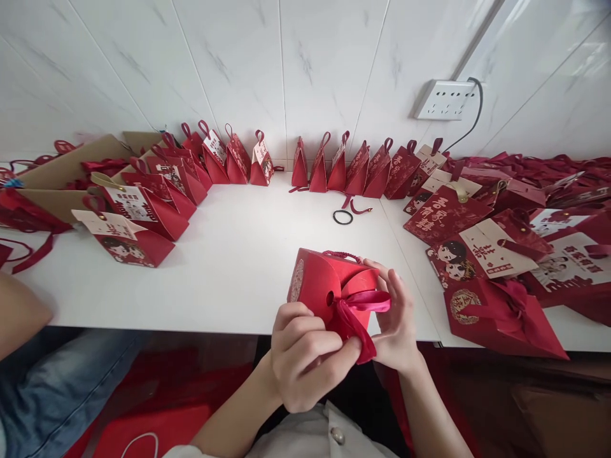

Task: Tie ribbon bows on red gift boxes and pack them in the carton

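Note:
Close in front of me, at the near edge of the table, is a red gift box point(312, 283) with a braided handle on top and a round hole in its side. A shiny crimson ribbon point(365, 302) is looped at the box's side, with a tail hanging down. My left hand point(308, 356) is closed, its thumb and forefinger pinching the ribbon's tail, and its knuckles lie against the box. Around the right side of the box curls my right hand point(398, 318), its thumb low by the ribbon and some fingers hidden behind the box.
Folded red gift boxes point(377, 173) line the white table point(229, 273) by the tiled wall. More boxes pile up on the right point(496, 312). At left stands an open cardboard carton point(52, 200). A black ring point(342, 217) lies mid-table. Another person's arm point(21, 315) shows at left.

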{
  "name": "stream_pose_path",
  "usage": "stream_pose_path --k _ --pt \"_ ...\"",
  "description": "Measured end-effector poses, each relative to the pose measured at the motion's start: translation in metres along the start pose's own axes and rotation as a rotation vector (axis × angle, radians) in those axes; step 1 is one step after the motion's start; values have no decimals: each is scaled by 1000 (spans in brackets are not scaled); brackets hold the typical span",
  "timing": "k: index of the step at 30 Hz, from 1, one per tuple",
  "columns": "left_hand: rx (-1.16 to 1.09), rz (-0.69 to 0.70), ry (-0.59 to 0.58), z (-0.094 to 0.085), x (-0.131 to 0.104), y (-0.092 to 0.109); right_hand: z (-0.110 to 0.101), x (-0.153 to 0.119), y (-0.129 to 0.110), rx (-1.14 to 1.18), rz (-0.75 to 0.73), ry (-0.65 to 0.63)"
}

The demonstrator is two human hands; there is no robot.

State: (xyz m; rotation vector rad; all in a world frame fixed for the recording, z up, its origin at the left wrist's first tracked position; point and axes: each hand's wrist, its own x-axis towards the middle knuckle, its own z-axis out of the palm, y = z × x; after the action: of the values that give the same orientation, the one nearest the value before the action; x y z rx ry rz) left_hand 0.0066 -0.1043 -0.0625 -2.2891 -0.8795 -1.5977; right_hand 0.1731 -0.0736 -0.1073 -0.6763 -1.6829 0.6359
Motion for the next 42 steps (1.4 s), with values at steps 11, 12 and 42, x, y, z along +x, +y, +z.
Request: stream_pose_path --k 11,12,42 --pt "-17 9 -22 -3 -2 0 -1 2 -4 -56 -29 -16" --pt "-23 18 -23 -3 -2 -1 -1 2 -3 -55 -31 -16" --pt "-608 -464 -218 96 6 3 -62 -1 -48 1485 929 650"
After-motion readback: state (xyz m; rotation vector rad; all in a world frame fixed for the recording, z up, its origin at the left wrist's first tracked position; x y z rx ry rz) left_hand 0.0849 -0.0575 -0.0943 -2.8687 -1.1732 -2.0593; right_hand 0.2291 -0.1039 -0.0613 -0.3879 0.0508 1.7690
